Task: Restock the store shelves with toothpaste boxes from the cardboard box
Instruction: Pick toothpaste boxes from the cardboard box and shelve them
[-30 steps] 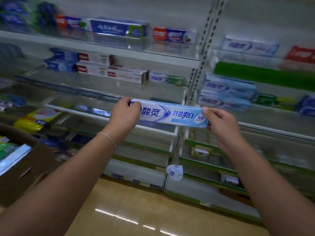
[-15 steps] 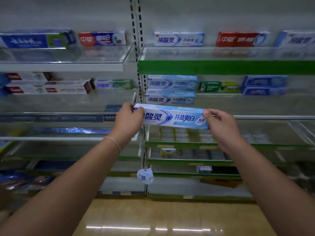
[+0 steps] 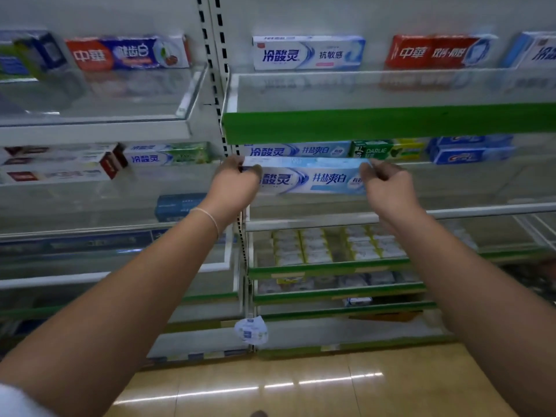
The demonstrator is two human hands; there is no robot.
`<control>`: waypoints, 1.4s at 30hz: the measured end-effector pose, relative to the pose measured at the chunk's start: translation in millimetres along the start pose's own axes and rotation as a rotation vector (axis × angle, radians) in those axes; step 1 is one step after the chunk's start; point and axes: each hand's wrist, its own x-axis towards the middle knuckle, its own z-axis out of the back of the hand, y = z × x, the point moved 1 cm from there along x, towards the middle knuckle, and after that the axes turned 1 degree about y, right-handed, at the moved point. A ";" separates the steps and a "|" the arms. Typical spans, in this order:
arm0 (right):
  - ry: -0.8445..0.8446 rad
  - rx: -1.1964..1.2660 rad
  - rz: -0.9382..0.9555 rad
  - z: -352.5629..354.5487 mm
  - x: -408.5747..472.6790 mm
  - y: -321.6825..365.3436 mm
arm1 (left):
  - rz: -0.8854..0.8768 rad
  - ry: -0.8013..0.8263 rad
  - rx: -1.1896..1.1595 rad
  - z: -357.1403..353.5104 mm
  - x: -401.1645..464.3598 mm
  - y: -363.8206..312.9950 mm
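While both hands pinch the ends of a long pale-blue cardboard toothpaste box (image 3: 310, 179), left hand (image 3: 233, 188) and right hand (image 3: 388, 188) with fingers curled round it, it hangs level in front of the clear-fronted middle shelf (image 3: 451, 206), just below one matching blue-and-white box (image 3: 296, 151). Misjudged height could knock it against the green-edged shelf (image 3: 391, 123) above, or nudge the matching box backward. Counted nearby: one green Darlie box (image 3: 388, 149), two stacked blue boxes (image 3: 472, 150).

A single head-worn wide-angle view looks forward and slightly down, facing the store shelves (image 3: 388, 123) squarely from close range. Both forearms reach in from the near edge; the tan floor (image 3: 301, 392) fills the bottom.
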 end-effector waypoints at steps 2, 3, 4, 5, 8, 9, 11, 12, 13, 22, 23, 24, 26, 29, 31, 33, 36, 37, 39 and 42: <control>-0.037 -0.003 0.017 -9.7 14.8 3.4 | 0.028 0.005 0.022 -2.0 12.9 -3.4; -0.047 -0.040 0.026 -13.4 21.3 5.3 | 0.054 0.004 0.015 -3.1 19.4 -4.4; -0.052 -0.085 0.036 -15.7 28.4 7.4 | 0.075 0.000 0.005 -4.3 24.2 -6.7; -0.060 -0.117 0.041 -17.1 35.5 8.4 | 0.081 0.000 -0.008 -6.1 30.4 -6.9; -0.050 -0.141 0.005 -19.1 52.6 5.9 | 0.067 0.027 -0.036 -10.8 40.5 -6.4; -0.038 -0.141 -0.004 -19.7 56.0 4.6 | 0.072 0.038 -0.058 -12.3 43.0 -5.3; -0.012 -0.118 -0.007 -20.3 62.0 2.4 | 0.079 0.028 -0.088 -15.2 47.8 -4.5; -0.006 -0.100 -0.007 -20.1 64.9 0.7 | 0.083 0.027 -0.084 -17.0 49.5 -4.3; -0.002 -0.090 -0.006 -19.8 67.3 -2.0 | 0.086 0.032 -0.064 -18.9 49.9 -3.8; 0.040 -0.202 0.051 -8.8 76.7 -10.4 | 0.060 -0.175 0.008 -30.0 48.3 13.2; 0.036 -0.250 0.068 -8.9 74.3 -7.6 | 0.064 -0.203 0.042 -29.9 45.8 13.8; 0.048 -0.297 0.090 -9.7 69.9 -3.5 | 0.080 -0.226 0.076 -29.7 43.4 14.0; 0.111 -0.365 0.158 -13.4 59.4 4.7 | 0.110 -0.255 0.098 -27.8 37.1 15.1; 0.216 -0.444 0.324 -24.9 39.0 13.7 | 0.139 -0.303 0.058 -19.6 22.4 22.7; 0.286 -0.428 0.461 -39.7 26.8 14.0 | 0.116 -0.330 0.070 -9.1 9.6 33.6; 0.348 -0.349 0.589 -57.6 14.4 12.1 | 0.139 -0.337 0.086 5.7 -6.0 41.4; 0.422 -0.264 0.647 -87.3 -4.4 10.3 | 0.171 -0.357 0.105 35.6 -27.4 54.0; 0.453 -0.250 0.631 -97.6 -11.1 11.2 | 0.172 -0.373 0.111 46.7 -34.7 58.3; 0.512 -0.231 0.604 -119.5 -27.2 15.9 | 0.181 -0.410 0.122 70.2 -50.8 66.0; 0.600 -0.251 0.601 -155.7 -58.0 30.2 | 0.213 -0.468 0.164 108.6 -78.1 79.0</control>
